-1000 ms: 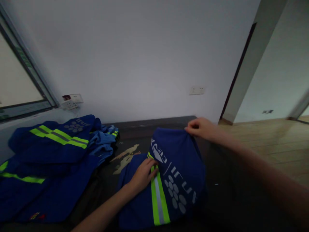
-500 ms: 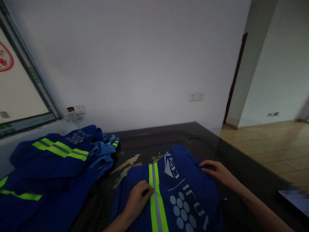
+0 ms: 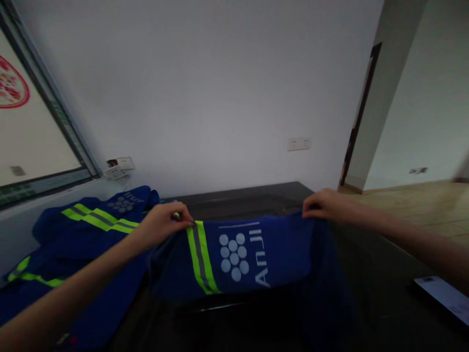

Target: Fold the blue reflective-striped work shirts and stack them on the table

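A blue work jacket (image 3: 286, 249) with a yellow-green and grey reflective stripe and printed "ANJI" lettering is stretched between my hands, raised off the dark table. My left hand (image 3: 166, 220) pinches its upper edge beside the stripe. Further right, my right hand (image 3: 320, 205) grips the same edge at the other end. Loose cloth hangs down below my right hand, dark and blurred. Part of the jacket's back side is hidden from view.
More blue garments with reflective stripes lie in a pile (image 3: 84, 244) on the left. The dark glossy table (image 3: 256, 195) reaches the white wall. A flat device or box with a pale top (image 3: 445, 298) lies at the right edge. Sockets (image 3: 298, 143) sit on the wall.
Both hands have risen, lifting the jacket from the tabletop. My left hand has moved leftward and up to the jacket's edge. The upper part of the print no longer shows.
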Motion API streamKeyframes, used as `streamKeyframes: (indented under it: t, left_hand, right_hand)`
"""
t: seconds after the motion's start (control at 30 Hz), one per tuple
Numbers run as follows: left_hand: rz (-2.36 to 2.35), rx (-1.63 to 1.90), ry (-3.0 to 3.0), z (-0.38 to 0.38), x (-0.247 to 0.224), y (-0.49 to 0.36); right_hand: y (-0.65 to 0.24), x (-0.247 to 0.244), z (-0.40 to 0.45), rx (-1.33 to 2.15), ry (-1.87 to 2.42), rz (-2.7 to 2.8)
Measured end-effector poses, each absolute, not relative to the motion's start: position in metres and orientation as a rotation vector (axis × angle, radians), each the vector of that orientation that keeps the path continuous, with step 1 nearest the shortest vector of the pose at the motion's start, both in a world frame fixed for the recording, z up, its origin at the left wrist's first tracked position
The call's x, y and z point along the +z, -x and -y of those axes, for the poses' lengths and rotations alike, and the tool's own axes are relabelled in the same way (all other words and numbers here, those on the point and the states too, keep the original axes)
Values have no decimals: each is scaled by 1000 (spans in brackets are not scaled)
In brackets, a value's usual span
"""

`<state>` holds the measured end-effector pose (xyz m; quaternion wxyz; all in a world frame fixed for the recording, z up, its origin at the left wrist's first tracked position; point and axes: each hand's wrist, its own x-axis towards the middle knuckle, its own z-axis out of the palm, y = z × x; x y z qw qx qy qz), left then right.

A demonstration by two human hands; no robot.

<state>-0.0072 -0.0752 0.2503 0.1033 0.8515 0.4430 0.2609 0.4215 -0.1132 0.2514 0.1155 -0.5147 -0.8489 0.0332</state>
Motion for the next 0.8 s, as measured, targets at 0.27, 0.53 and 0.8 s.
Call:
streamKeyframes:
  t: [0.27, 0.53, 0.8]
  left_hand:
    - [-1593, 1840, -2581, 102, 361, 16]
    - [-1368, 2046, -2387, 87, 352, 27]
    - [-1519, 1396, -2359, 30, 262, 18]
  right_hand:
    - [-380, 378, 139, -761, 1246, 1773]
    - [-372, 402, 141, -711, 1257, 1772]
    - [-367, 319, 86, -322, 1512, 2040]
